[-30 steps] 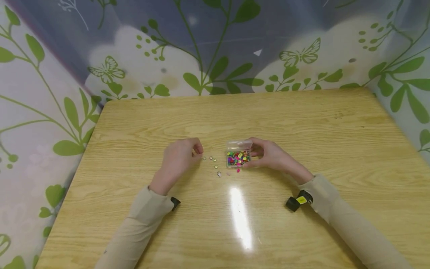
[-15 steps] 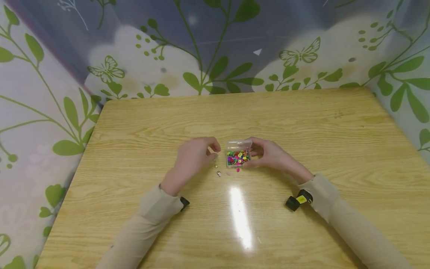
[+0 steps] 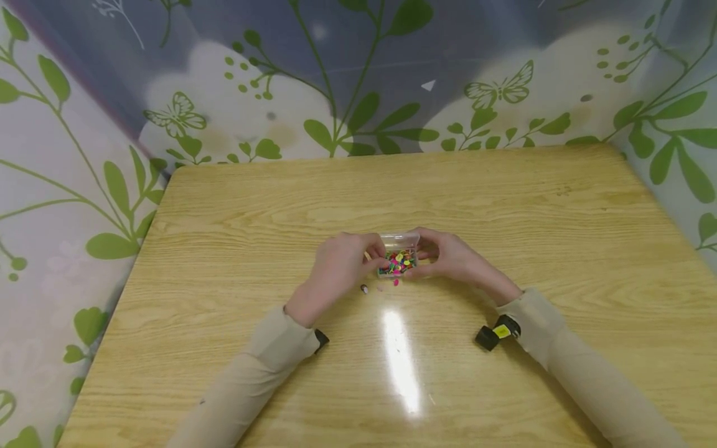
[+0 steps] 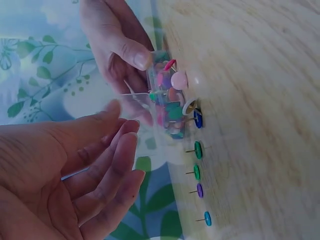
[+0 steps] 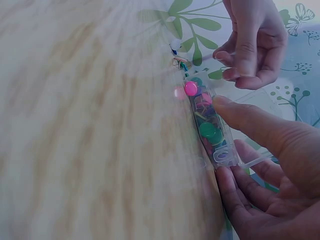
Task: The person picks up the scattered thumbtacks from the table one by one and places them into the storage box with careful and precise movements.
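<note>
My right hand (image 3: 456, 260) grips a small clear plastic box (image 3: 399, 239) by its right side, thumb in front and fingers behind. The hinged lid stands up at the back. Colourful thumbtacks (image 3: 401, 258) fill the box. My left hand (image 3: 343, 264) is at the box's left side, its fingertips over the tacks in the head view; no tack shows between the loosely bent fingers in the left wrist view. A row of loose tacks stands on the table, among them a green tack (image 4: 198, 150), a purple tack (image 4: 200, 190) and a teal tack (image 4: 207, 218).
A pink tack (image 3: 396, 282) and a white-headed tack (image 3: 365, 289) lie in front of the box on the wooden table (image 3: 269, 205). Behind the table hangs a leaf-patterned curtain (image 3: 246, 74). Each wrist wears a black camera, such as the right wrist camera (image 3: 488, 338).
My left hand has moved right, from the far end of the tack row to the box, and now covers most of the row in the head view. My right hand and the box have stayed still.
</note>
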`<action>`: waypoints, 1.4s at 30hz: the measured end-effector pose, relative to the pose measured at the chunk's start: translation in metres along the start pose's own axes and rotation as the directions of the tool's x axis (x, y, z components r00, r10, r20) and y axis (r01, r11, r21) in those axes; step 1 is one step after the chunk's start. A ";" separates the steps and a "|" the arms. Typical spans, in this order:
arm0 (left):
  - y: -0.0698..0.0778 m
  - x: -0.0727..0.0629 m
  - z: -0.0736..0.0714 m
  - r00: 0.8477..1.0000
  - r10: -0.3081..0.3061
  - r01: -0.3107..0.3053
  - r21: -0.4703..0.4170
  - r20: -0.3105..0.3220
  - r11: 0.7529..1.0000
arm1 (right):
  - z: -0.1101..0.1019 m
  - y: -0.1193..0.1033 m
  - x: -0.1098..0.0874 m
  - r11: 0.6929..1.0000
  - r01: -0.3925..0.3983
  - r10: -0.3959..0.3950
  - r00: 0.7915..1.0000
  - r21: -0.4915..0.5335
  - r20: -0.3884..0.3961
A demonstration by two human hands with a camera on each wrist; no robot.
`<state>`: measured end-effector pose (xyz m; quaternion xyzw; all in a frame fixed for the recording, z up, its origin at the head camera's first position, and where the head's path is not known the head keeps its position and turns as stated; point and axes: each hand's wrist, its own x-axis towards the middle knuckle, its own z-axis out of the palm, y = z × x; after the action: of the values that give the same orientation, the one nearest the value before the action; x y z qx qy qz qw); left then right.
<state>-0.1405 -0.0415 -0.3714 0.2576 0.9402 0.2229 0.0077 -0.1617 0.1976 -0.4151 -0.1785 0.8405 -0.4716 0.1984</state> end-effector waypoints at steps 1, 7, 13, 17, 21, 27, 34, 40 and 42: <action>0.000 0.000 0.000 1.000 0.002 -0.002 0.002 -0.004 1.000 | 0.000 0.000 0.000 1.000 -0.004 0.004 1.000 -0.001 0.000; -0.008 -0.003 -0.006 0.999 -0.033 0.032 -0.017 -0.031 0.999 | 0.000 -0.001 0.000 1.000 -0.018 0.018 1.000 -0.009 -0.001; -0.026 -0.007 -0.014 0.991 -0.113 0.113 -0.005 -0.068 0.994 | 0.000 -0.001 0.000 0.999 -0.033 0.033 0.999 -0.031 -0.007; -0.035 -0.009 -0.017 0.987 -0.125 0.127 0.020 -0.101 0.992 | -0.001 0.000 0.000 0.999 -0.039 0.038 0.999 -0.032 -0.009; -0.040 -0.010 -0.017 0.987 -0.124 0.127 0.031 -0.099 0.991 | 0.000 0.000 0.000 0.999 -0.033 0.032 0.999 -0.032 -0.010; -0.045 -0.013 -0.017 0.985 -0.170 0.171 0.054 -0.014 0.984 | 0.000 0.000 0.000 0.999 -0.036 0.036 0.999 -0.040 -0.011; -0.049 -0.015 -0.016 0.973 -0.220 0.215 0.075 0.064 0.974 | 0.000 -0.001 0.000 0.999 -0.043 0.043 0.999 -0.028 -0.010; -0.052 -0.013 -0.013 0.977 -0.209 0.204 0.090 0.043 0.975 | 0.000 -0.001 -0.001 0.999 -0.029 0.029 1.000 -0.030 -0.011; -0.053 -0.013 -0.012 0.979 -0.203 0.200 0.097 0.019 0.975 | 0.000 -0.001 -0.001 0.999 -0.029 0.029 1.000 -0.033 -0.011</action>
<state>-0.1559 -0.0933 -0.3841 0.1644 0.9707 0.1726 0.0318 -0.1610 0.1976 -0.4135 -0.1672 0.8517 -0.4556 0.1978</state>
